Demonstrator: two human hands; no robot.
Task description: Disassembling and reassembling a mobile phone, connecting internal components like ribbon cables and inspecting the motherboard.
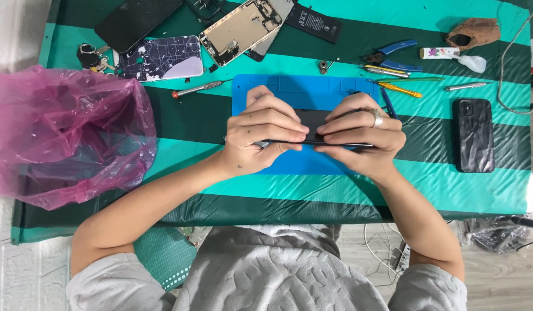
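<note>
Looking down from our head camera, we see our two hands meeting over a blue work mat (289, 92) on a surface (347, 184) covered with a green-and-teal striped cloth. Our left hand (261, 135) and our right hand (364, 135) are both closed on a thin dark phone (312, 124), held edge-on between them just above the mat, fingers curled over its top and thumbs beneath. A ring sits on one finger of the right hand. Near the left hand, a screwdriver (200, 88) lies just off the mat's corner, and a crumpled pink plastic bag (65, 135) fills the left end of the surface. Beyond the mat lie an opened phone frame (237, 29) and a flat black battery (314, 23). To the right are blue-handled pliers (393, 53), a yellow-handled tool (400, 89), and, well apart, a black phone case (474, 135).
</note>
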